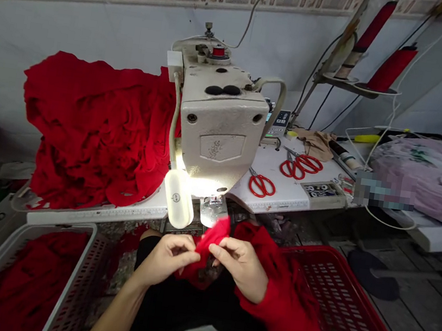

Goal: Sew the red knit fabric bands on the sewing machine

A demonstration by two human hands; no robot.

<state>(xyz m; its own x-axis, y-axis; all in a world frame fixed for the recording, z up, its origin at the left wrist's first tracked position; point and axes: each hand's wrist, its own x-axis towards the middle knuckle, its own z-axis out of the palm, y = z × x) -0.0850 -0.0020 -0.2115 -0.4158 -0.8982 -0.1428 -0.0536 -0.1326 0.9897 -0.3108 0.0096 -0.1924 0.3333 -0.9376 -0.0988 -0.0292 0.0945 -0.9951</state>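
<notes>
clock taken from the hands, 12 = away from the person. red fabric piece is at the centre, held up just short of the machine, bunched, top end blurred. left hand at 9 o'clock of it: thumb and forefinger pinching its near-left edge, other fingers curled in. right hand at 3 o'clock of it: thumb and forefinger pinching its right side. left forearm bare; right forearm covered in red cloth, can't tell if sleeve or drape. more loose red fabric sits just beyond the right hand. sewing machine straight at 12, lamp lit, metal plate below its head, near the fabric but can't confirm contact. cream oval cover at 11. big red cloth pile at 10 on the white table, leaning up to the machine's side. white basket at 8 with red cloth inside; red basket between 3 and 4. red-handled scissors at 1, open tray of small parts near them. two thread cones on a stand at 1, farther out. pink wrapped bundle at 2.
</notes>
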